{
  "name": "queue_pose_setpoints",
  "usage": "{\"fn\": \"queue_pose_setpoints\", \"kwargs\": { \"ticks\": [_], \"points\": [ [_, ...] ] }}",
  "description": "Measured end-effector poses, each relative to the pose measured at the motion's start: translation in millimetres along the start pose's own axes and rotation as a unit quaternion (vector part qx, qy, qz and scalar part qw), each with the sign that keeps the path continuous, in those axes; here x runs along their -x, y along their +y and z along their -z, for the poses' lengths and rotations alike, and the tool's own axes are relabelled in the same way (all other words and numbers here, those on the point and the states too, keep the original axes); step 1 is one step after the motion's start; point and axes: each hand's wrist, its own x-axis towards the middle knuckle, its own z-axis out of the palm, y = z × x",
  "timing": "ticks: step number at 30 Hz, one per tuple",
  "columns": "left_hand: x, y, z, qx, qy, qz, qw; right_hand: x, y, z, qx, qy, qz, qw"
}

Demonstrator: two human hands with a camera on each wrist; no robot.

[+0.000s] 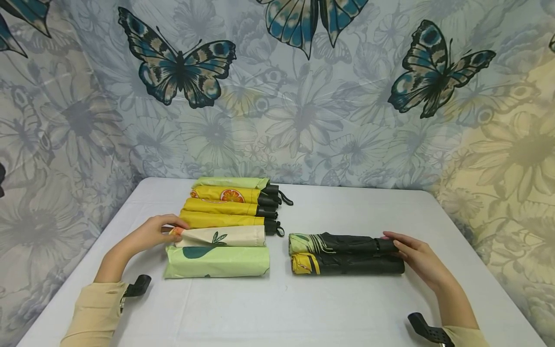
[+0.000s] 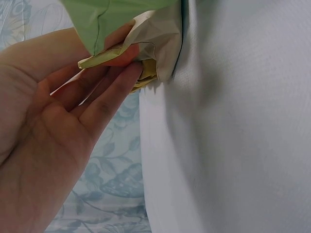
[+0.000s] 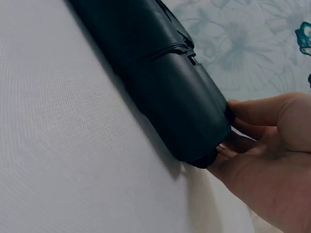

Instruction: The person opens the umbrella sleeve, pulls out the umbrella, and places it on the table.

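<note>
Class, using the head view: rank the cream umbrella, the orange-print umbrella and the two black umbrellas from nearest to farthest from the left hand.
1. Cream umbrella: touching the left hand.
2. Orange-print umbrella: farther back in the row.
3. Black umbrellas: off right, by the right hand.

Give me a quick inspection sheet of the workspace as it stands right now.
Surface: white table, covered with cloth.
Job's things: cream umbrella touched at its end by left hand; two black umbrellas side by side, ends against right hand.
Clutter: green umbrella in front of the cream one; four more folded umbrellas in a row behind it.
Grippers: both hands with straight fingers, pressing umbrella ends.
Cables: nothing seen.
Surroundings: butterfly-print curtain behind and at both sides.
</note>
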Motion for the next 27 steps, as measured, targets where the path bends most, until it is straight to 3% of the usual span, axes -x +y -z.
{"fn": "queue_pose_setpoints", "kwargs": {
  "ticks": [6, 15, 27],
  "points": [
    [-1.8, 0.8, 0.3, 0.004, -0.002, -0.003, 1.0, 2.0, -2, 1, 0.03, 0.001, -0.01, 0.9995],
    [-0.3, 1.6, 0.7, -0.003, 0.0, 0.001, 1.0, -1.8, -12, -9, 0.131, 0.05, -0.084, 0.9865],
    [-2.1, 8.9, -0.5, -0.029, 0.034, -0.005, 0.999, -2.1, -10, -17, 0.179, 0.075, -0.087, 0.9771]
  ]
}}
